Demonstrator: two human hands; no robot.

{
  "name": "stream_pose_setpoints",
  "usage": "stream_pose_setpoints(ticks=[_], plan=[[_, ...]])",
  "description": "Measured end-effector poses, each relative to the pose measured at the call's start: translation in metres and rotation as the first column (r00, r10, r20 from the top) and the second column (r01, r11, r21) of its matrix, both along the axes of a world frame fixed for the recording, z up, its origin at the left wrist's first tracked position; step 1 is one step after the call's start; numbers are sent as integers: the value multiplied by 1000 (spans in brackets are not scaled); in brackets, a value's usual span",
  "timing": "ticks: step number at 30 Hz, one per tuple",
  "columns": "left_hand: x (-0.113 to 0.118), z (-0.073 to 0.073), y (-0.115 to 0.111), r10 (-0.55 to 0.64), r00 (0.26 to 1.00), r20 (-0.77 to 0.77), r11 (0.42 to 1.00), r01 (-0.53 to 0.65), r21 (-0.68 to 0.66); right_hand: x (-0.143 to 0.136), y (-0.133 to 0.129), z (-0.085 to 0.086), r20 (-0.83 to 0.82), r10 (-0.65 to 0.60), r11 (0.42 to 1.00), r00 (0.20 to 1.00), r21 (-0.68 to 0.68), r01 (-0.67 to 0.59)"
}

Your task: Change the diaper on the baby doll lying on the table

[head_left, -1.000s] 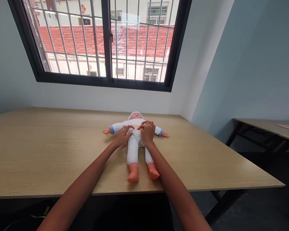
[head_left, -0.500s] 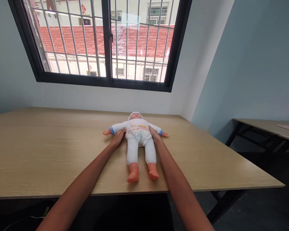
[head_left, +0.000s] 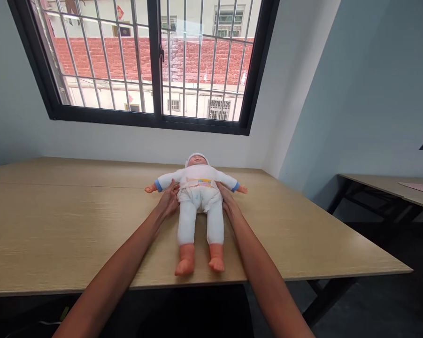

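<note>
A: At a bench set beneath a barred window, you have your left hand and right hand on opposite sides of a doll, close to its waist.

B: The doll is directly between them, so neither of your hands is clearly nearer. Its long axis runs away from you: capped head at the far end, bare feet toward the bench's near edge, arms stretched left and right.

A: Your left hand curves against its left side as you see it, your right hand against the other. The fingertips are partly hidden by the body, so how firmly you grip cannot be told.

B: It is face up over the bench in front of you; whether its back touches the wood, you cannot tell from here.

A: And containers? You have none in view. A white diaper wraps the doll's hips, over its white clothing.

B: Well apart from you, at right, a pink item lies on a second bench.
</note>
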State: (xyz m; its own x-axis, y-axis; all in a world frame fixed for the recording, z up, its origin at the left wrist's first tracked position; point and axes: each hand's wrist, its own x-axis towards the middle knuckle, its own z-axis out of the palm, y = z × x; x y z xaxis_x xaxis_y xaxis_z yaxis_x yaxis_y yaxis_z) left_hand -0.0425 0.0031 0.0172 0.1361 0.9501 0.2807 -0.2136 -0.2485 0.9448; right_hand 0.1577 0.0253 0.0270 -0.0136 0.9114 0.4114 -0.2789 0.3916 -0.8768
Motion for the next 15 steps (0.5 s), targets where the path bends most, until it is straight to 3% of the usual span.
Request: stream_pose_setpoints(ticks=[4, 7, 10, 12, 15], plan=[[18, 39, -39, 36, 999, 5, 995, -37, 92, 6, -37, 40, -41, 111, 994, 993, -9, -112], [30, 50, -81, 80, 997, -21, 984, -76, 160, 15, -80, 57, -53, 88, 995, 995, 59, -85], [39, 41, -122, 123, 988, -95, 968, -99, 229, 28, -126, 60, -104, 80, 996, 991, 44, -75], [45, 28, -147, 151, 976, -155, 961, -108, 256, 38, -150, 53, -127, 61, 996, 990, -52, -69], [55, 7, -181, 123, 974, -190, 983, -93, 156, 54, -174, 28, -151, -141, 972, 978, -210, 107]])
